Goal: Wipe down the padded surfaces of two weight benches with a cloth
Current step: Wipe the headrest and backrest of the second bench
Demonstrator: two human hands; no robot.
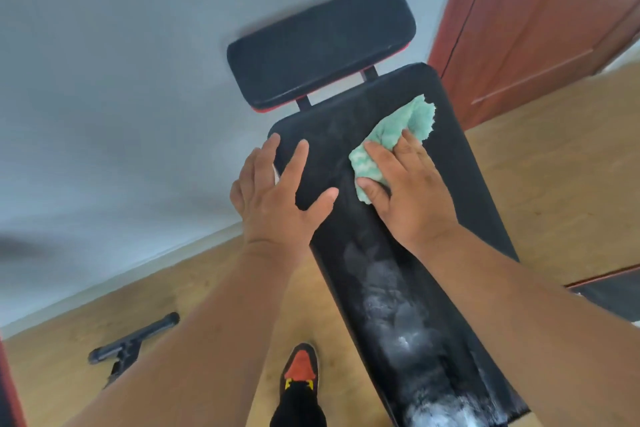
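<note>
- The right hand [405, 184] lies flat with fingers spread, pressing a green cloth [398, 139] onto the upper part of the long back pad [398, 288]; nothing is pinched, the palm simply bears down on it.
- The left hand [280, 191] is also flat and open, resting on the left edge of the same pad near its top, holding nothing and seemingly steadying the bench.
- The long back pad shows the most about progress: around the cloth the black vinyl looks fairly dark with faint smears, while the middle and lower stretch toward the camera carries heavy white dusty streaks. I judge this pad only partly wiped.
- The smaller head pad [322, 45] beyond it is blurred; whether it has been cleaned cannot be told.
- A dark padded edge with red trim [609, 291] at the right may be the second bench; its state is not visible, so I take it as yet to do.
- No brand, label or writing can be read anywhere.
</note>
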